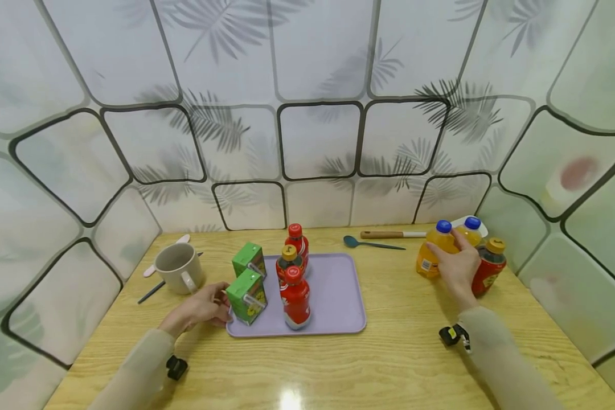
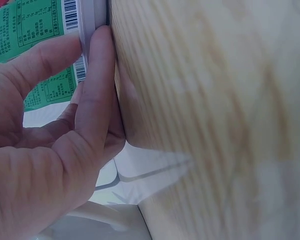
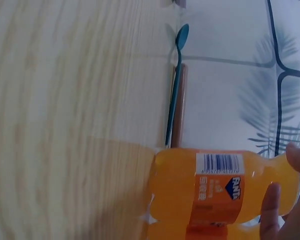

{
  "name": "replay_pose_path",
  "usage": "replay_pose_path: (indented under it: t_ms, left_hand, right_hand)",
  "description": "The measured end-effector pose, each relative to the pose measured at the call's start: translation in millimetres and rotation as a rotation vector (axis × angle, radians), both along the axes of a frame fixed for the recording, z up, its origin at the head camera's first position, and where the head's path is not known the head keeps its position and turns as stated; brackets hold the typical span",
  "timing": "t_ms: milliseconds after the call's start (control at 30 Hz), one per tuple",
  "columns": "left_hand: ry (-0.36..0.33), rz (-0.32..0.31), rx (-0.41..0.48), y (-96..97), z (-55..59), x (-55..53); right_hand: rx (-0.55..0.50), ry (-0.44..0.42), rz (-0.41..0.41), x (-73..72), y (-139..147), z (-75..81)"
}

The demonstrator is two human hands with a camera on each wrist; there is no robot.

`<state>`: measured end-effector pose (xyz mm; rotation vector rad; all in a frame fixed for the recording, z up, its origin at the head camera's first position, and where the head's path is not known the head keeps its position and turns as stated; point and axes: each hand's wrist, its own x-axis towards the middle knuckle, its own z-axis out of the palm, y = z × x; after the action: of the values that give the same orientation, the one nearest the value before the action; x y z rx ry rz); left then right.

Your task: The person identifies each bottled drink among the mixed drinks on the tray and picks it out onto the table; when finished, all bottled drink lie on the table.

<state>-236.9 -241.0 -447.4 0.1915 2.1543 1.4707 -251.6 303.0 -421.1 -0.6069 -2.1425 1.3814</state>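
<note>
My left hand (image 1: 205, 307) is at the left edge of a lilac tray (image 1: 333, 296), its thumb and a finger (image 2: 97, 65) on either side of the rim. The thumb overlaps the nearer green juice box (image 1: 247, 296) in the left wrist view. A second juice box (image 1: 249, 259) stands behind it. My right hand (image 1: 457, 266) grips an orange soda bottle (image 1: 430, 259) near its neck, below the blue cap. Another orange soda bottle (image 1: 472, 230) stands right beside it, with a red-brown bottle (image 1: 489, 267) with a yellow cap close by.
On the tray stand red-capped bottles (image 1: 297, 304) and a yellow-capped bottle (image 1: 289, 263). A mug (image 1: 178, 266) is at the left among pale and dark utensils. A teal spoon (image 1: 371, 244) and a wooden-handled utensil (image 1: 384, 234) lie along the back wall.
</note>
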Motion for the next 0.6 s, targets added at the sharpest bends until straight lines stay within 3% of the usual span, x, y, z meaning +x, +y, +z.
replay_pose_path:
  t_ms: [600]
  left_hand:
    - [-0.011, 0.009, 0.006, -0.3, -2.2, 0.3]
  right_hand:
    - [0.022, 0.045, -0.008, -1.0, -12.4, -1.5]
